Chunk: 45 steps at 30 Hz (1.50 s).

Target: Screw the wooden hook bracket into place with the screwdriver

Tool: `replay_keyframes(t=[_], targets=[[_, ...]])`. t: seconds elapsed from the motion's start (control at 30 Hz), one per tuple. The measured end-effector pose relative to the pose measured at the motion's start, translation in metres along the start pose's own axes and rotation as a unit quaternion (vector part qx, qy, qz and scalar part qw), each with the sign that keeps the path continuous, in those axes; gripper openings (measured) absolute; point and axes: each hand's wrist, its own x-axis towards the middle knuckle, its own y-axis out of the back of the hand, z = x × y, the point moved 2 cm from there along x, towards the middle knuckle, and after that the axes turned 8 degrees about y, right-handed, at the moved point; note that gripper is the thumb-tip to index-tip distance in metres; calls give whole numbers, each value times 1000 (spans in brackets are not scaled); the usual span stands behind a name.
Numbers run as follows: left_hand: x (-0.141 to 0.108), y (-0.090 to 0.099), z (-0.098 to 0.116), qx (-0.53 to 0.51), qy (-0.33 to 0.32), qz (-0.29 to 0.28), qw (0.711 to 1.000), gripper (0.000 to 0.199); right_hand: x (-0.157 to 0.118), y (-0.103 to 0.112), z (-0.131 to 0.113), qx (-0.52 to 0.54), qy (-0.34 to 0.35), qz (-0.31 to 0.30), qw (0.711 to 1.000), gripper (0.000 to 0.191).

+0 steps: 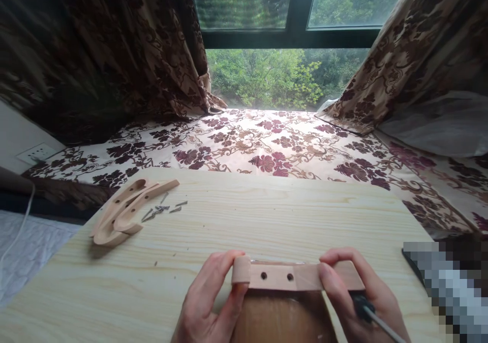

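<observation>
A pale wooden piece with two dark holes (277,277) lies across the end of a brown board or box (284,317) at the bottom middle. My left hand (213,297) pinches its left end between thumb and fingers. At its right end, my right hand (354,292) grips the wood with thumb and forefinger. A tool with a black collar and a metal shaft (381,325) also rests in my right hand, its shaft pointing to the lower right; its wooden handle shows between the fingers.
Curved wooden pieces with holes (125,213) lie at the table's left, beside several screws (156,212). The light wooden table (267,211) borders a flowered window seat (274,139). A blurred, pixelated object (450,292) is at the right edge. Curtains flank the window.
</observation>
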Motion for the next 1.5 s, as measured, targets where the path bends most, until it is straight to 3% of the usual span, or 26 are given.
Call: replay_keyframes(t=[0.2, 0.37, 0.5, 0.6, 0.73, 0.83, 0.93, 1.03, 1.23, 1.5], targets=[[2, -1, 2, -49, 62, -49, 996, 26, 8, 2, 11, -3, 130, -38, 991, 15], [4, -2, 6, -84, 87, -76, 990, 23, 13, 1, 13, 3, 136, -40, 990, 15], [2, 7, 14, -68, 70, -71, 993, 28, 12, 0, 13, 16, 119, -51, 991, 19], [-2, 22, 15, -7, 53, -43, 998, 35, 11, -1, 16, 16, 112, -46, 993, 22], [3, 57, -4, 98, 78, 51, 991, 23, 11, -3, 23, 1, 126, -37, 991, 24], [24, 89, -30, 159, 135, 118, 971, 17, 12, -5, 27, -9, 138, -34, 990, 25], [55, 113, -53, 229, 198, 144, 942, 27, 12, -5, 28, -7, 142, -33, 989, 24], [85, 117, -64, 287, 228, 90, 926, 27, 13, -4, 26, -2, 139, -36, 990, 25], [122, 94, -61, 370, 231, -46, 899, 28, 14, -3, 19, 9, 136, -38, 990, 26], [142, 76, -61, 425, 242, -102, 866, 32, 15, -4, 15, 21, 126, -51, 991, 24]])
